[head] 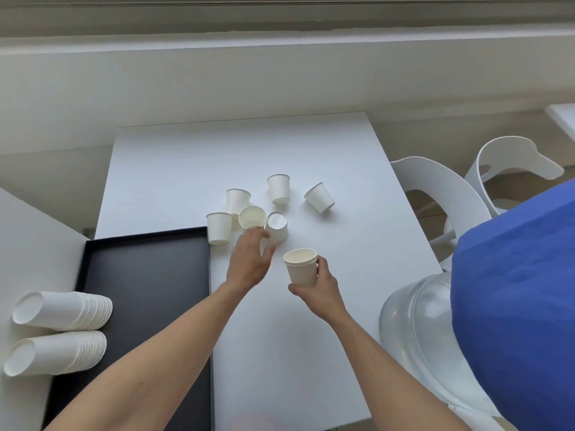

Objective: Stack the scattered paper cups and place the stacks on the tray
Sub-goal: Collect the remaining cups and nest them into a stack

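Holding an upright paper cup [301, 266] from below and behind, the right hand [317, 289] wraps its fingers around the cup's lower wall, open mouth up, above the white table [311, 337]. The left hand [249, 259] reaches forward with fingers loosely spread — its fingertips [259, 233] sit at the near edge of a tilted cup [252, 216] whose open mouth faces the camera; whether it is actually gripped I cannot tell.

Just beside that cup stands an inverted cup [277, 227], base up. Three more inverted cups stand around the cluster: one near the tray's corner [219, 228], one behind the tilted cup [238, 200], one farther back [278, 188]. A sixth cup [320, 197] lies tipped on its side, apart to the right.

The black tray [140, 275] lies on the left, touching the table's edge, bare inside. Two long stacks of nested cups lie on their sides left of the tray — the farther stack [62, 310] and the nearer stack [56, 353] — overlapping its rim.
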The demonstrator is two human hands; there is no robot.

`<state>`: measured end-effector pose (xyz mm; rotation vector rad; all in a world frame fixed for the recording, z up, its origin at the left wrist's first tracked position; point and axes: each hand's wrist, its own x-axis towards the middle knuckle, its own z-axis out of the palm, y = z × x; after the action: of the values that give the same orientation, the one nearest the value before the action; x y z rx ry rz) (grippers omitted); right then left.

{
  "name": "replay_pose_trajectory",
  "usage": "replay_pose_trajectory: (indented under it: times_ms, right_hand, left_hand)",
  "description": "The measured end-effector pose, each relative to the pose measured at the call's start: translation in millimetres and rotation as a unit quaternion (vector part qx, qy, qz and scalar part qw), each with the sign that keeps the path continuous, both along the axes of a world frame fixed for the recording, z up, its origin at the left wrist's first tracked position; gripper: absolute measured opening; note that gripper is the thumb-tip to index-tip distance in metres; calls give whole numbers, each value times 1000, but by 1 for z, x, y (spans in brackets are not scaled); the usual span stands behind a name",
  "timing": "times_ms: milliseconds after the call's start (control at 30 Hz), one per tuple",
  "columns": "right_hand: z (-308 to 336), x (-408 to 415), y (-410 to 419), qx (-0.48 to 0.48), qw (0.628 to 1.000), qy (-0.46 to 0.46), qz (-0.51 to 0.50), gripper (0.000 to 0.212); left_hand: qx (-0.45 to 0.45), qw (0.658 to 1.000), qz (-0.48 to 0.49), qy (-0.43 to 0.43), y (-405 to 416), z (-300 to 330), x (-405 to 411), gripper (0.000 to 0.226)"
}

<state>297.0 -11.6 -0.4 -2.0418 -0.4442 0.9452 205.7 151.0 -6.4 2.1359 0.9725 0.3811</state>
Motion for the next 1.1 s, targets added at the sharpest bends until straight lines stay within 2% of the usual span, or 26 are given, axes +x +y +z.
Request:
replay_pose_trajectory:
  times_ms: [67,133,200,267,333,400,467,600,700,867,1000,1100]
  right_hand:
    - [-2,3,-5,-5,1000,-4,-4,66]
    - [-3,6,-8,-9,1000,-7,-5,65]
    - [-4,7,-11,-9,1000,-8,-6,66]
    - [-5,9,-13,-9,1000,-8,-4,66]
    - [-5,10,-14,-8,1000,-7,-1,65]
    - [-5,10,-14,-7,1000,-5,1,66]
    - [-6,9,-13,-5,1000,-1,4,66]
    - [-10,4,-10,-6,1000,-4,20,70]
    - [-13,0,-7,-13,999,-16,41,74]
    - [-16,-8,-1,-24,997,-38,66,70]
    - [-14,-14,5,-25,995,-47,79,68]
    - [-10,-19,11,-14,996,-43,80,69]
  left_hand:
    - [72,993,-19,92,16,-6,6,39]
    - [87,979,-42,179,31,-11,14,53]
    - [74,969,-53,232,41,-15,20,58]
    - [54,963,-53,260,47,-18,24,49]
    - [66,962,-44,263,50,-21,22,27]
    - [89,967,-20,238,50,-24,15,11]
    - [88,976,31,197,47,-25,5,15]
    - [17,984,166,56,32,-17,-16,19]
    - [-19,978,201,-60,18,-5,-25,16]
    - [-87,974,128,-168,1,15,-28,10]
    - [-132,979,22,-153,-10,16,-27,11]
    - [-164,978,-22,-128,-17,10,-27,15]
